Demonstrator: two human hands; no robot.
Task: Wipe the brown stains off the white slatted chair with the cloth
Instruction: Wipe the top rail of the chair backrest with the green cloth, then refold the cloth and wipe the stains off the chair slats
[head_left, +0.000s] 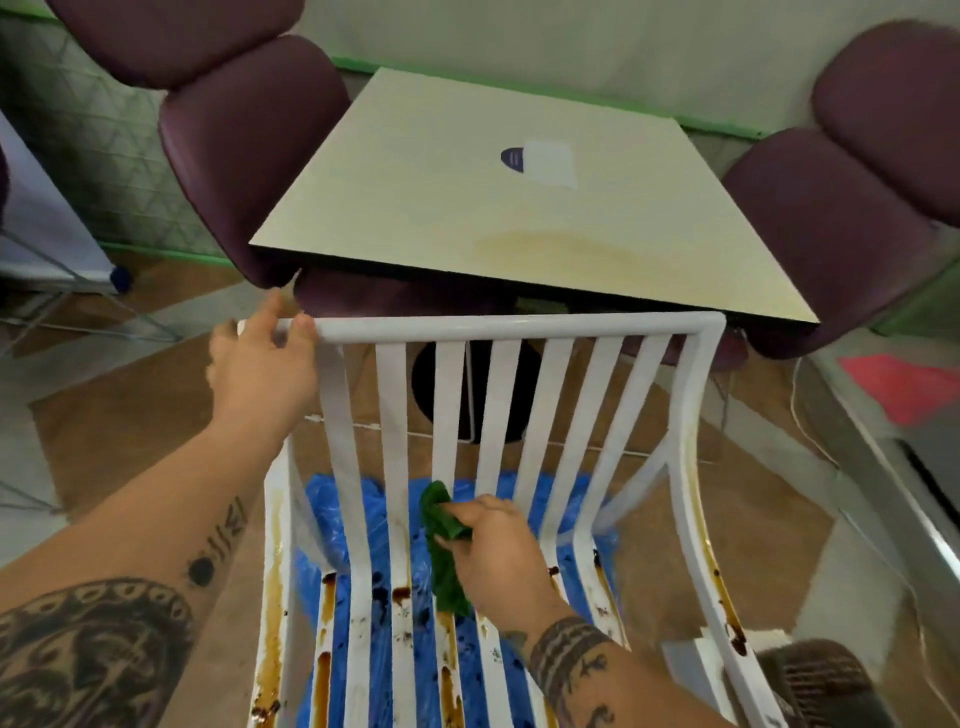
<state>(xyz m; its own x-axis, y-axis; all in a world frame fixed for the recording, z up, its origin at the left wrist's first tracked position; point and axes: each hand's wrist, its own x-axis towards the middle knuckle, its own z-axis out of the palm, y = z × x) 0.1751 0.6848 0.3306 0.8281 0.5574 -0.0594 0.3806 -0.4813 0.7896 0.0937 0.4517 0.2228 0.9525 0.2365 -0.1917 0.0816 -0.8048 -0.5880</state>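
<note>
The white slatted chair (519, 327) stands in front of me, its back towards the table. Brown stains (326, 670) streak the seat slats and the left and right frame rails. My left hand (262, 366) grips the left end of the chair's top rail, fingers curled over it. My right hand (498, 551) holds a green cloth (441, 545) and presses it against a middle slat where the back meets the seat.
A cream square table (519, 218) stands just beyond the chair, with purple padded chairs (249, 135) on its left and right (857, 208). Blue plastic sheeting (384, 525) lies under the chair. A dark shoe (821, 680) shows at the lower right.
</note>
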